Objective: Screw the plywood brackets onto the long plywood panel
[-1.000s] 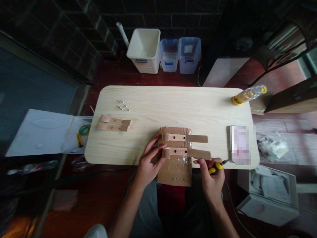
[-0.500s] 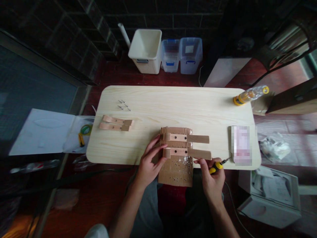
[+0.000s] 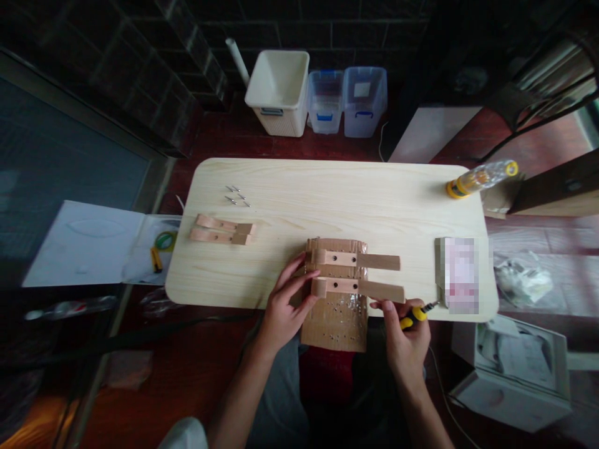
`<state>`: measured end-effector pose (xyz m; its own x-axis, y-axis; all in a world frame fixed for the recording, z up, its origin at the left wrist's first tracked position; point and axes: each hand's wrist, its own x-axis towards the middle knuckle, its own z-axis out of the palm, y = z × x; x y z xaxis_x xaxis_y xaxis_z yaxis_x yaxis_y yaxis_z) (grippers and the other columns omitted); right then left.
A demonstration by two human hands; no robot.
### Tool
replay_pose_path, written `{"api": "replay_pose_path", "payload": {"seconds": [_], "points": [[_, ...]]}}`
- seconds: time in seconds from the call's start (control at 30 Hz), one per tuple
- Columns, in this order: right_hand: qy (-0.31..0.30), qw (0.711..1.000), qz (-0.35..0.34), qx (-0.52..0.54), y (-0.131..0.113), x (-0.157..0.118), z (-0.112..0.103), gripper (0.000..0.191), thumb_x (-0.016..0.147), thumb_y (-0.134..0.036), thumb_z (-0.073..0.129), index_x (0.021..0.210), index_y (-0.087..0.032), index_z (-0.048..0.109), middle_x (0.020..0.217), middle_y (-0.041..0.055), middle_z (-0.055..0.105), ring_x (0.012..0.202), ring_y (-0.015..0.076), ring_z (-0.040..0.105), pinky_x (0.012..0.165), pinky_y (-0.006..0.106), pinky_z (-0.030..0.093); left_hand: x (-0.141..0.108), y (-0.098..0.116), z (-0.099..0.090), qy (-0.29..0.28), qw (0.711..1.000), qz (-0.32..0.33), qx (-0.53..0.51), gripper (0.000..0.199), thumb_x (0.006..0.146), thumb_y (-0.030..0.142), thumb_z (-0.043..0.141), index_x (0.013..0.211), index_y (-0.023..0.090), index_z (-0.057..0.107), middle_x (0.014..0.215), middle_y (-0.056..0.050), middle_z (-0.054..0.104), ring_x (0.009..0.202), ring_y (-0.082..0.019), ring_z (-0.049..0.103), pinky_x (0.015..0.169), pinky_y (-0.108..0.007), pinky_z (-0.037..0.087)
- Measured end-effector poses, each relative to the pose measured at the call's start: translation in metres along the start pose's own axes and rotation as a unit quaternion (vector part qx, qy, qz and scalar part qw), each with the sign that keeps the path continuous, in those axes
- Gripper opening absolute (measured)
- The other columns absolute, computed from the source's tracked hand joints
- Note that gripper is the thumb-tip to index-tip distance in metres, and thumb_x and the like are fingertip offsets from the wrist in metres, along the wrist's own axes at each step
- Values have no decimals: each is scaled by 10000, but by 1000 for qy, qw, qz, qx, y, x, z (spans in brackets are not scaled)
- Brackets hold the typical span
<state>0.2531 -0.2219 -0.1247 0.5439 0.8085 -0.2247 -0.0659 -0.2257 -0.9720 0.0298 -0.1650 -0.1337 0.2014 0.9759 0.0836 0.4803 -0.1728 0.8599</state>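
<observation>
At lower centre my left hand rests spread on the near wooden piece, which lies on cardboard at the table edge; right of it, my right hand grips a yellow screwdriver

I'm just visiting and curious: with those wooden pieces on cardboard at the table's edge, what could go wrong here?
The cardboard overhangs the table edge, so it may tip or slide and take the two wooden pieces with it. The right hand holds a screwdriver near the left hand; a slip could jab the fingers. The loose screws could roll away.
</observation>
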Motion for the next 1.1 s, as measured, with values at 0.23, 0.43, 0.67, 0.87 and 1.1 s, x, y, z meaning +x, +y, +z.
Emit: {"api": "replay_pose_path", "payload": {"seconds": [0.23,0.43,0.67,0.87,1.1], "points": [[4,1000,5,7,0,0,-1,368,817,-346,733,793,-246,380,666,-70,557,727,189,694,681,306,503,0,-2,0,-5,1000,3,8,403,916,236,630,1310,322,612,1532,-45,419,1415,-261,417,1176,-457,400],[2,1000,3,2,-1,0,-1,362,815,-339,739,795,-244,389,665,-77,545,721,185,694,680,303,504,0,-3,0,-4,1000,9,12,427,918,238,628,1334,329,595,1532,-46,420,1410,-265,425,1172,-468,406],[-1,1000,-1,4,0,1,-1,355,828,-329,726,793,-244,383,700,-67,553,713,173,687,666,291,494,0,-3,1,-2,1000,7,7,421,919,234,626,1327,331,599,1534,-45,421,1412,-263,424,1172,-475,406],[-14,1000,1,4,-1,2,0,330,840,-320,714,795,-242,396,709,-69,552,712,162,675,678,295,495,0,-3,0,-8,1000,4,8,419,922,238,621,1332,321,594,1534,-51,423,1410,-262,425,1172,-487,403],[-8,1000,-2,-7,-1,1,0,347,824,-334,728,785,-239,397,701,-72,525,709,162,669,661,287,489,0,-2,-1,-12,1000,0,5,412,923,244,617,1330,310,594,1537,-54,420,1418,-266,412,1178,-488,393]]}}
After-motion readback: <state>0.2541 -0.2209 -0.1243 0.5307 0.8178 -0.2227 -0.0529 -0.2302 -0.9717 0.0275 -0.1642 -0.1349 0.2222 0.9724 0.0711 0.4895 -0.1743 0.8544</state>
